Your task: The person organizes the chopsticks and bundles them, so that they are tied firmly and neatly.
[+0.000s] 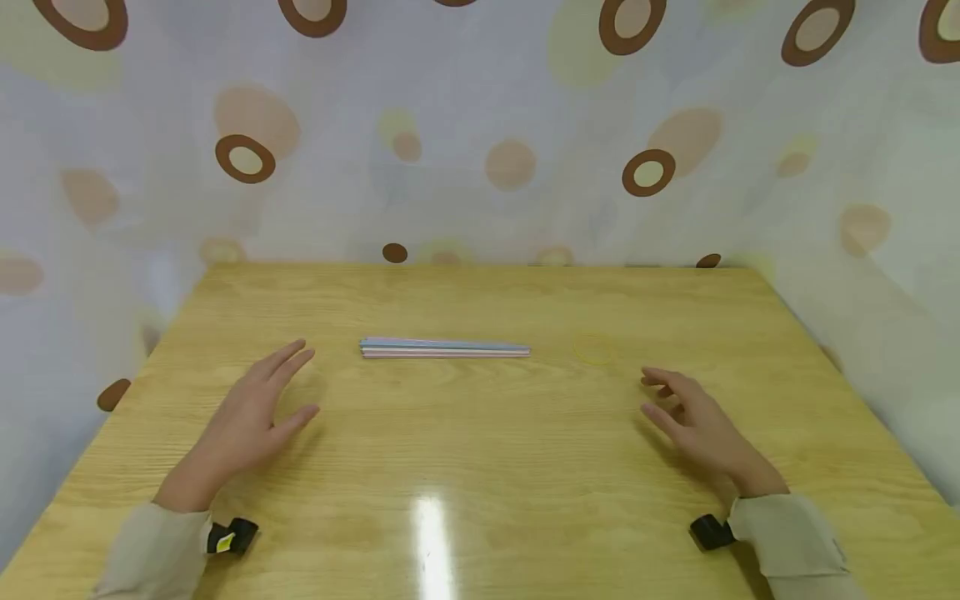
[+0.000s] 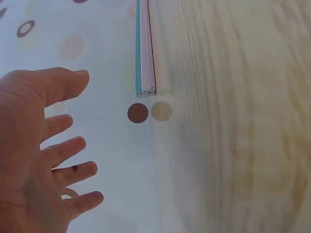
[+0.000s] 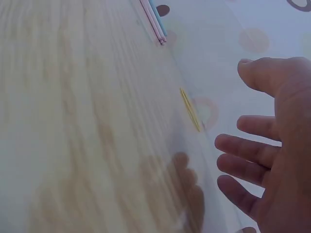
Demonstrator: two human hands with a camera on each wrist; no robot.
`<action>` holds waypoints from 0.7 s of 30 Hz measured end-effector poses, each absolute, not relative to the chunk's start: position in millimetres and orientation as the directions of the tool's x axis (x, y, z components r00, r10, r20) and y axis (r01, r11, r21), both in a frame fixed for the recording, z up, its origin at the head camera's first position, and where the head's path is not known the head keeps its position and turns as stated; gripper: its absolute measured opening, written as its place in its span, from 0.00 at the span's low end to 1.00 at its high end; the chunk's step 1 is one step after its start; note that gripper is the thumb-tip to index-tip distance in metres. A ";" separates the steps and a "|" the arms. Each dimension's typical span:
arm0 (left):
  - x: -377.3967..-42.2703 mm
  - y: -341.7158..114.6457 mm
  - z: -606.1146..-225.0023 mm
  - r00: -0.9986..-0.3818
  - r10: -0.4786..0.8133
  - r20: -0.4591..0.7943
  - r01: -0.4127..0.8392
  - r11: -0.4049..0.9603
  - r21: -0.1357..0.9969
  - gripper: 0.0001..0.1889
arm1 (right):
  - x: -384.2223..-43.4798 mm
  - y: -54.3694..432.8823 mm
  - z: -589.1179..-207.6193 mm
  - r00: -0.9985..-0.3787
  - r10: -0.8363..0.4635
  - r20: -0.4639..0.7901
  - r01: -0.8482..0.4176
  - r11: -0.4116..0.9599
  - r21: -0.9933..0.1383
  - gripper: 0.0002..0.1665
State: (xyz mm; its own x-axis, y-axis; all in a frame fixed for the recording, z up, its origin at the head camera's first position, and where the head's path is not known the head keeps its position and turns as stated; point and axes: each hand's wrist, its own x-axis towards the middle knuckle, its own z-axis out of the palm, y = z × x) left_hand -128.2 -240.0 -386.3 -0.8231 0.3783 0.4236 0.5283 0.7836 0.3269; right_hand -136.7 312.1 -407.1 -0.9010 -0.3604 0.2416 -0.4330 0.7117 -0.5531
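Head view: our left hand (image 1: 246, 415) and right hand (image 1: 703, 425), relaxed, hold nothing; sticks (image 1: 446, 347) between them, seemingly unbound, could scatter if nudged.

Slim sticks (image 1: 446, 348) (blue, white, pink) lie together near a yellow loop (image 3: 190, 109), probably elastic.

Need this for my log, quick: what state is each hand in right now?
Left hand: open, holding nothing.
Right hand: open, holding nothing.
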 end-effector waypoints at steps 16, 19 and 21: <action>-130.3 -235.9 -391.0 -0.814 0.381 0.438 0.543 0.768 0.340 0.28 | -155.1 281.9 -411.3 -0.894 -0.195 0.403 -0.435 0.594 -0.676 0.16; -134.4 -236.6 -389.1 -0.805 0.380 0.456 0.553 0.760 0.342 0.27 | -158.5 278.3 -414.0 -0.906 -0.180 0.382 -0.409 0.599 -0.688 0.15; -136.5 -238.2 -388.1 -0.803 0.374 0.464 0.552 0.759 0.344 0.27 | -161.2 275.7 -416.2 -0.913 -0.174 0.369 -0.395 0.600 -0.696 0.15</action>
